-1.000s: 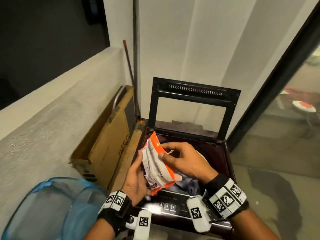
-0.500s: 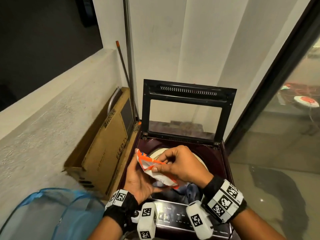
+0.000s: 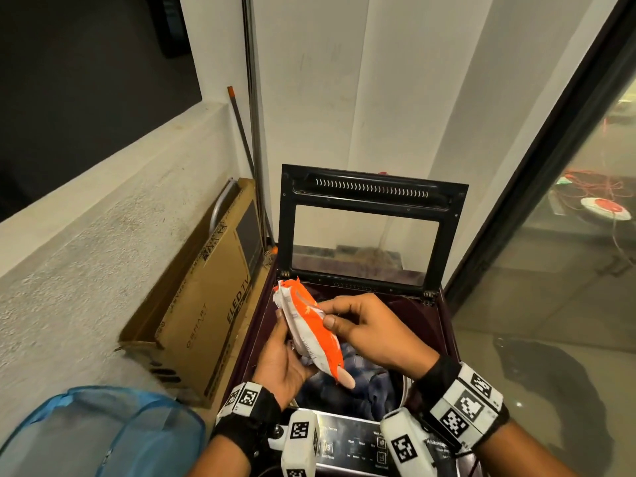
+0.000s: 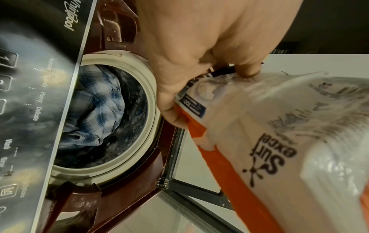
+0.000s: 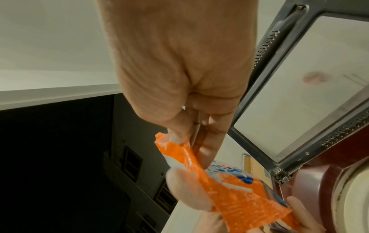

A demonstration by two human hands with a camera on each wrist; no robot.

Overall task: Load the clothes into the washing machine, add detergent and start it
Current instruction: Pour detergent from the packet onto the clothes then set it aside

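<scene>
An orange and white detergent packet (image 3: 311, 330) (image 4: 279, 141) (image 5: 229, 186) is held over the open top-load washing machine (image 3: 433, 325). My left hand (image 3: 285, 356) grips the packet's lower half from underneath, thumb on its front. My right hand (image 3: 361, 325) pinches the packet near its torn upper end between thumb and fingers. Blue checked clothes (image 3: 358, 373) (image 4: 93, 110) lie in the drum (image 4: 147, 100). The lid (image 3: 368, 228) stands upright at the back. The control panel (image 3: 354, 449) is at the near edge.
A flat cardboard TV box (image 3: 206, 297) leans against the low wall left of the machine. A blue mesh laundry basket (image 3: 103, 435) sits at the bottom left. A glass door (image 3: 568, 235) is to the right. Poles (image 3: 254, 115) stand in the corner.
The packet has turned from upright and crumpled to lying lengthwise, torn end pointing away. My right hand shifted its pinch on it. The head view moved closer over the machine.
</scene>
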